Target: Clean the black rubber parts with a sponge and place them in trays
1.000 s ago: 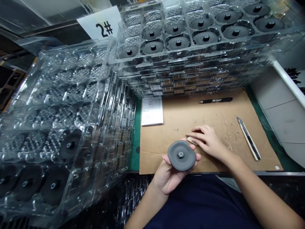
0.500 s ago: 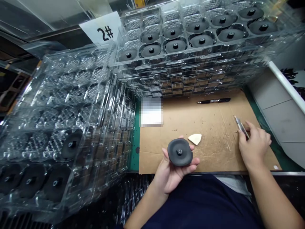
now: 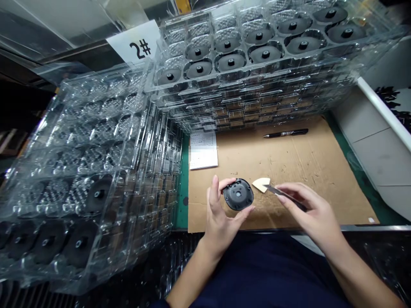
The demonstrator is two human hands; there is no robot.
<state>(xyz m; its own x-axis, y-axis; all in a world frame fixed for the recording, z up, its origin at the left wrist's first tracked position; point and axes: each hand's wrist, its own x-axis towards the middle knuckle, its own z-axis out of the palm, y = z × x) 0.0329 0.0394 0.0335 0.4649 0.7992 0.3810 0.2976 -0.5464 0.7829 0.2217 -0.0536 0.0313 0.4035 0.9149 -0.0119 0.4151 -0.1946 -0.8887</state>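
My left hand grips a round black plastic part by its edges between thumb and fingers, a little above the cardboard. The part's ribbed underside with a small central hole faces me. In my right hand is a slim knife, which looks like a utility knife, held like a pen and pointing left. Its tip overlaps a cream wedge-shaped pad in view; whether they touch I cannot tell. The pad lies just right of the black part.
Clear plastic trays with similar black parts are stacked at the left and back. On the cardboard lie a black pen and a paper pad. A white bin borders the right. A "2#" sign stands behind.
My left hand has turned the black part over, from its stemmed face to its ribbed underside. The right hand has lifted the knife and moved left to the cream pad.
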